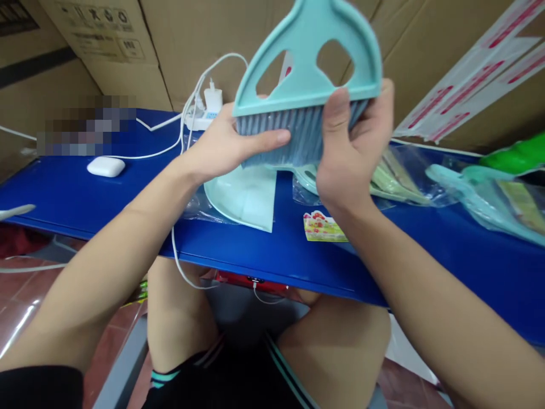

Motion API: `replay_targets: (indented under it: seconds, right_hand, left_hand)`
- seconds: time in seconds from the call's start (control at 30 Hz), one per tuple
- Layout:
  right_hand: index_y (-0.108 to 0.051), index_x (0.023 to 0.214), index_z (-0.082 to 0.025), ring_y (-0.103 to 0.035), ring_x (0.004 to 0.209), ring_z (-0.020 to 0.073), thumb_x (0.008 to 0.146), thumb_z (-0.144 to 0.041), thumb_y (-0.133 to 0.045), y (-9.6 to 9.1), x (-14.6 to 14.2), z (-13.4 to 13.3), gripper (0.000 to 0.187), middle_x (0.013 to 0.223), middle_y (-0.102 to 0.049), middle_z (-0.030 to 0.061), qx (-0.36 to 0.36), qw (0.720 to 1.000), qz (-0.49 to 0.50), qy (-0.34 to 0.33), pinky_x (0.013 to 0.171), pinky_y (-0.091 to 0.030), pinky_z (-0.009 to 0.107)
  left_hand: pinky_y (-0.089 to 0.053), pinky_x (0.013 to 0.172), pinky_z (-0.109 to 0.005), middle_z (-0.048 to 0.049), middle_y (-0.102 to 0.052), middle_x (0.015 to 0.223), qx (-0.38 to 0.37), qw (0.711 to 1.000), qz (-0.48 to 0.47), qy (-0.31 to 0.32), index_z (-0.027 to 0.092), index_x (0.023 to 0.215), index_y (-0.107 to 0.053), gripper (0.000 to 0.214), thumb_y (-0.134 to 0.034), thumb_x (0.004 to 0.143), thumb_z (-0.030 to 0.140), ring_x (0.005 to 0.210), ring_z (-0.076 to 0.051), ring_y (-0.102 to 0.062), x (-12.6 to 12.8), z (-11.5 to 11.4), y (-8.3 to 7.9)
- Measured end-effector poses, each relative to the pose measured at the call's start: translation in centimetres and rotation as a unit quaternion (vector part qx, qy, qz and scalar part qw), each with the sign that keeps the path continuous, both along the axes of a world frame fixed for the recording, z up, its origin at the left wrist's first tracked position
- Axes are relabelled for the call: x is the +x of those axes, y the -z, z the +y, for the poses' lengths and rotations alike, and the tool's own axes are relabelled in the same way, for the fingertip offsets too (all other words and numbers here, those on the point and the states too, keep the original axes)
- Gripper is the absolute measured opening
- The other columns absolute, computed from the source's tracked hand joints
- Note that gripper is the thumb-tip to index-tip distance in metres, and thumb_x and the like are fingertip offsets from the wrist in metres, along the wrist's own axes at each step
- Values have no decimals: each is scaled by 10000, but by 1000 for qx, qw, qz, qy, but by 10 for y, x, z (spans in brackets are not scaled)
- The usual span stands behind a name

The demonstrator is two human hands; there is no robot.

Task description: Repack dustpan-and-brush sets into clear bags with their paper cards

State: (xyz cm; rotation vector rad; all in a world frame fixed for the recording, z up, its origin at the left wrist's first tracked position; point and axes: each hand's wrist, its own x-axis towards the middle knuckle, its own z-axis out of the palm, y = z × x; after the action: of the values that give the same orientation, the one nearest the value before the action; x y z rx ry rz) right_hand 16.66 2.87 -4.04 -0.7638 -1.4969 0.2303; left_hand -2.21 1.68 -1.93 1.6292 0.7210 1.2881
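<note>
While both hands [244,136] [353,150] clasp its bristles [304,139], brush [304,62] spans between; handle [315,8] above.

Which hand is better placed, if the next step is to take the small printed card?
Probably the right hand: the card appears nearer to it than to the left hand. Both hold the brush, so the left would have to keep it.

A glossy blue, flat-topped table [238,245] carries a white rounded case [106,166] at left and a white plastic power strip [199,122] near the back. A pale mint plastic dustpan [247,199] lies over crinkled clear film [195,211]; rightward sit a colourful printed card [322,228] and clear-wrapped mint plastic pieces [479,201].
</note>
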Motion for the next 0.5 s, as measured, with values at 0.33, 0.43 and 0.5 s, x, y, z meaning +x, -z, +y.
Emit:
replay_targets:
  seconds: [0.33, 0.43, 0.5]
  right_hand:
    - [-743, 1044, -214, -724, 1098, 185, 683, -829, -820, -3, 13, 3, 717, 1106, -769, 36, -180, 957, -22, -226, 1075, -633, 360]
    - [-760, 1128, -226, -728, 1152, 160, 762, -713, -837, -3, 14, 0, 614, 1214, -768, 15, -213, 937, -45, -272, 1098, -627, 313]
    - [-758, 1168, -226, -722, 1153, 129, 873, -534, -826, -3, 12, -3, 431, 1234, -766, 12, -222, 938, -58, -260, 1127, -605, 276]
  left_hand:
    - [-663, 1018, -451, -77, -787, 1154, 15, 1000, 2, 9, 294, 1096, -784, 358, -900, 801, 460, 1244, -325, -729, -6, 0, 6]
    - [-653, 1059, -502, -71, -794, 1174, 16, 1000, 22, 6, 312, 1079, -782, 361, -889, 792, 503, 1293, -351, -707, -9, -1, 4]
    - [-649, 1068, -509, -67, -797, 1165, 20, 999, 34, 2, 309, 1051, -777, 370, -898, 774, 522, 1287, -356, -708, -9, -2, 2]
